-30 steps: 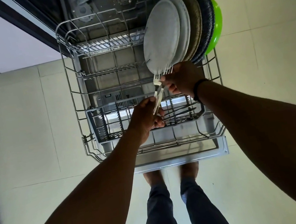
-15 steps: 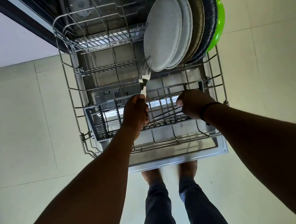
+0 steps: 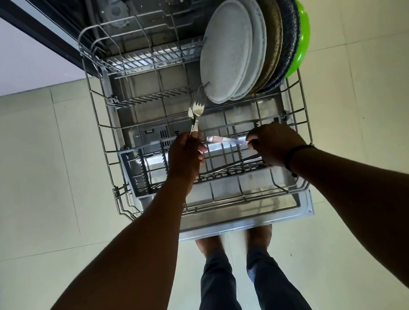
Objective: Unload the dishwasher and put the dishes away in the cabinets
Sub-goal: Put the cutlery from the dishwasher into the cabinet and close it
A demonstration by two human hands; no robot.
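Since a moment ago the right hand [image 3: 275,143] has lifted a pale-handled piece of cutlery [image 3: 222,139] level with the top of the cutlery basket [image 3: 135,173], while the left hand [image 3: 185,158] has kept its forks upright in much the same spot.

Largest first: the dishwasher rack [image 3: 99,134] is pulled out over the open door, and the plates [image 3: 228,49] stand on edge at its far right, a green one [image 3: 304,39] hindmost. They are likely heavy, stiff and breakable, best taken by the rim one or two at a time.

The cutlery basket sits at the rack's near end with dark utensils [image 3: 229,165] lying in it.

The forks [image 3: 195,110] are in the left hand's grip, fingers curled round the handles, tines up near the front plate. Light, rigid, probably slippery; handles are the safe hold.

The right hand's grip pinches the pale-handled piece at one end; what kind it is I cannot tell.
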